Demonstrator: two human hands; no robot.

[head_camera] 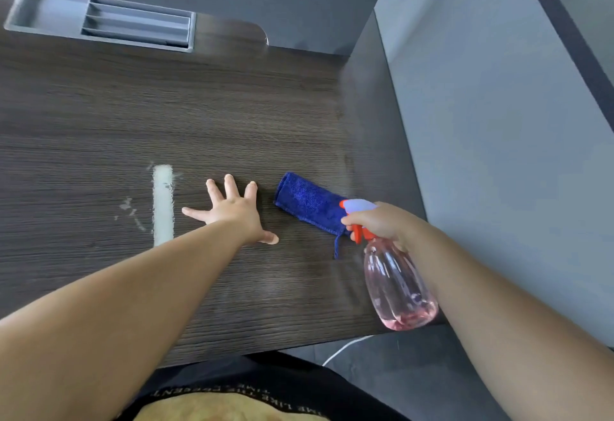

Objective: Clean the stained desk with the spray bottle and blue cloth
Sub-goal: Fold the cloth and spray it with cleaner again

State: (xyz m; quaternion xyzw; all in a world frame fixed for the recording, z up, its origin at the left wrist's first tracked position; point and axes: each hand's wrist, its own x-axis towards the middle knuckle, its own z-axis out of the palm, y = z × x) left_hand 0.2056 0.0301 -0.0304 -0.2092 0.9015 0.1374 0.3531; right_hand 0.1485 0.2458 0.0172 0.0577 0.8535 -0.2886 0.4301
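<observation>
Head: blue cloth (309,203) beside spray bottle (395,274).

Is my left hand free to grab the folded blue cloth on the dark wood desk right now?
Probably yes. The left hand lies flat and empty on the desk, beside the folded blue cloth, with bare wood between them.

Even soft daylight, wide-angle warp, slight blur
</observation>
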